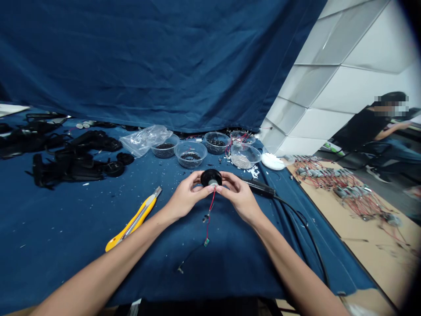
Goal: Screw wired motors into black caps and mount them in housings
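while the left hand (186, 197) and right hand (238, 197) pinch the black round part (211, 177) between curled fingers, a slip or hard tug could strain its thin red wires (211, 208) where they join.

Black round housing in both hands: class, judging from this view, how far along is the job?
Done, it seems: many wired motors lie on the tan board at right. In hand: the left hand and right hand grasp the black round housing, its red wires trailing to a small circuit board. Remaining: clear bowls hold small black pieces.
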Demonstrator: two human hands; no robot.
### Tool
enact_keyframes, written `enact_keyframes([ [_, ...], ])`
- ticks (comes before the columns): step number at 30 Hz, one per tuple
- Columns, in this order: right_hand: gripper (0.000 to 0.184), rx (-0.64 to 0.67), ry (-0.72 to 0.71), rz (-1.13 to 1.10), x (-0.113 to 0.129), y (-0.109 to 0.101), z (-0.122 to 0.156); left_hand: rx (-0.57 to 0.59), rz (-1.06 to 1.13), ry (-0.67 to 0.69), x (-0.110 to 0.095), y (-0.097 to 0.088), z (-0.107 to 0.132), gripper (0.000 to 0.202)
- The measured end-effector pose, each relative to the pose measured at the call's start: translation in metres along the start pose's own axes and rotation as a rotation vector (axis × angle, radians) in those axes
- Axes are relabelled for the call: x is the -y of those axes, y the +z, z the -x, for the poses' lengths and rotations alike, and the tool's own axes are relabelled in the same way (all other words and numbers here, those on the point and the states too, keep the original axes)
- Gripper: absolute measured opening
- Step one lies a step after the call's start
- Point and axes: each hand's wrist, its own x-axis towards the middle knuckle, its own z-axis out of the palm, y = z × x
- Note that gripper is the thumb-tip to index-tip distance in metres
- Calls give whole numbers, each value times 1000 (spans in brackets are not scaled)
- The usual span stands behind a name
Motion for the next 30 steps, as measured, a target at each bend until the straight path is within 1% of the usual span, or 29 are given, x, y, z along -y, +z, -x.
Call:
enact_keyframes([
  [9, 43, 0, -21, -1, 3, -1, 3, -1, 49, 10, -3, 2, 2, 42],
  [14, 42, 12, -37, -23, 1, -1, 1, 5, 2, 47, 0, 1, 1, 39],
  [16, 45, 43, -32, -64, 0, -2, 0, -13, -126, 118, 2, -2, 1, 39],
  [17, 49, 65, -14, -97, 0, -2, 0, -38, -242, 180, 3, -3, 1, 40],
  [19, 56, 102, 60, -187, 0, -3, 0, -101, -539, 353, 4, -7, 2, 40],
  [21, 52, 144, 158, -265, 0, -3, 1, -141, -811, 528, 4, -10, 4, 37],
  [23, 44, 197, 208, -278, -1, -2, 2, -140, -982, 656, 3, -11, 5, 34],
  [25, 38, 227, 190, -219, -2, -1, 1, -144, -1081, 740, 2, -9, 7, 32],
  [27, 35, 212, 143, -161, -4, 0, -1, -163, -1113, 786, 1, -8, 8, 40],
  [28, 34, 198, 116, -143, -4, 0, -1, -168, -1100, 789, 0, -7, 9, 48],
  [30, 32, 172, 59, -110, -4, 0, -2, -147, -1035, 755, -3, -7, 10, 73],
])
